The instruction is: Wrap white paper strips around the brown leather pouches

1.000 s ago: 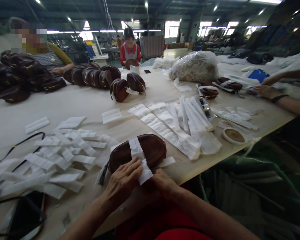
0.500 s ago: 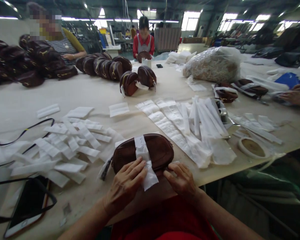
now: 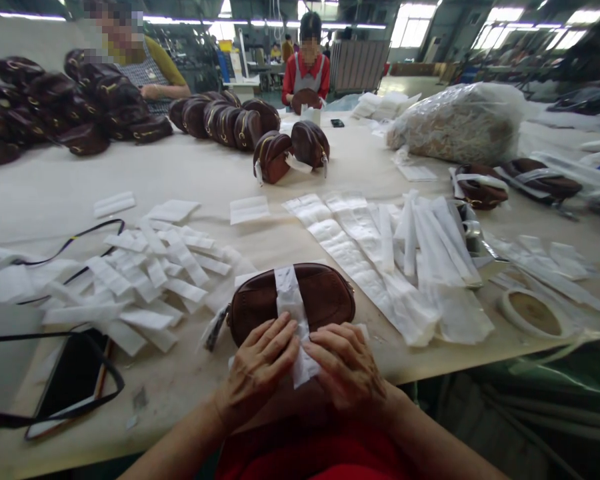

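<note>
A dark brown oval leather bag (image 3: 330, 293) lies at the near edge of the table, a zip pull wrapped in white at its left end. Across its middle runs a white paper strip (image 3: 289, 288), its lower end hanging over the near side. My left hand (image 3: 263, 363) rests flat on the bag's lower left part, fingers stretched against the strip. On the other side, my right hand (image 3: 347, 363) lies with its fingers extended, the tips at the strip's right edge. Both palms are hidden from view.
Loose white strips (image 3: 150, 267) and a phone (image 3: 75, 373) lie left. Folded white paper (image 3: 350, 247) and a tape roll (image 3: 533, 312) are right. Brown bags (image 3: 310, 143) stand farther back, near a large plastic-wrapped bundle (image 3: 455, 127). Two people are across the table.
My right hand has moved left from the bag's lower right edge onto the bag beside the strip. My left hand stays on the bag. The view has shifted slightly.
</note>
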Demonstrator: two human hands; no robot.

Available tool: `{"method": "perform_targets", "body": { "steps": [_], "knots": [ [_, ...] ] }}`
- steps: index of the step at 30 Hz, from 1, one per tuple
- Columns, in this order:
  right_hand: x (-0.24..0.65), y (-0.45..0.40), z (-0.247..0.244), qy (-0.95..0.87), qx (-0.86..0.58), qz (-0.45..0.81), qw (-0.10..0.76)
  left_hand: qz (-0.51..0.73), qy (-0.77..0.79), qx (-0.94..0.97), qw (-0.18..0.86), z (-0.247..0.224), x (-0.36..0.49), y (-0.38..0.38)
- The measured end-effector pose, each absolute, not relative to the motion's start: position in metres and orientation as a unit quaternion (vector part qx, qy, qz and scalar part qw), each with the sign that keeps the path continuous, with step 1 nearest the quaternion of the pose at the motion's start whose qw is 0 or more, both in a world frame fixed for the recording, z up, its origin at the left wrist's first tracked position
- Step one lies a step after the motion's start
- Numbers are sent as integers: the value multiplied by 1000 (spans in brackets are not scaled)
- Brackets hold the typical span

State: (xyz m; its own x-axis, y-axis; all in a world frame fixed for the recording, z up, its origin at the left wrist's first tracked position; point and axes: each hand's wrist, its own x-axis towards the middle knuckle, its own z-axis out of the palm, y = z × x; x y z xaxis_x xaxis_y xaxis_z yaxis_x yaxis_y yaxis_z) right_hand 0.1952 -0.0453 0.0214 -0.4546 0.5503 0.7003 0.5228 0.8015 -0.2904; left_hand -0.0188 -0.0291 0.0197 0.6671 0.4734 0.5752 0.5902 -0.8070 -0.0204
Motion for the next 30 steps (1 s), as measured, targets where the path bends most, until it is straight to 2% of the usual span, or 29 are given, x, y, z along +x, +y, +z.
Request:
{"method": "perform_targets", "body": {
  "steps": [4,11,19,30],
  "knots": [
    [185,-37,15,-868,-273,40,413,-299,-299,-902,86,18,-19,-29],
    [187,-40,7,-869,-259,-44,420,-312,-308,-897,61,12,-20,-28],
    [187,-37,7,-882,-199,-24,428,-335,-310,-889,39,13,-21,-27],
    [188,-34,-5,-887,-181,-17,425,-301,-253,-917,66,24,-27,-25]
  ]
}}
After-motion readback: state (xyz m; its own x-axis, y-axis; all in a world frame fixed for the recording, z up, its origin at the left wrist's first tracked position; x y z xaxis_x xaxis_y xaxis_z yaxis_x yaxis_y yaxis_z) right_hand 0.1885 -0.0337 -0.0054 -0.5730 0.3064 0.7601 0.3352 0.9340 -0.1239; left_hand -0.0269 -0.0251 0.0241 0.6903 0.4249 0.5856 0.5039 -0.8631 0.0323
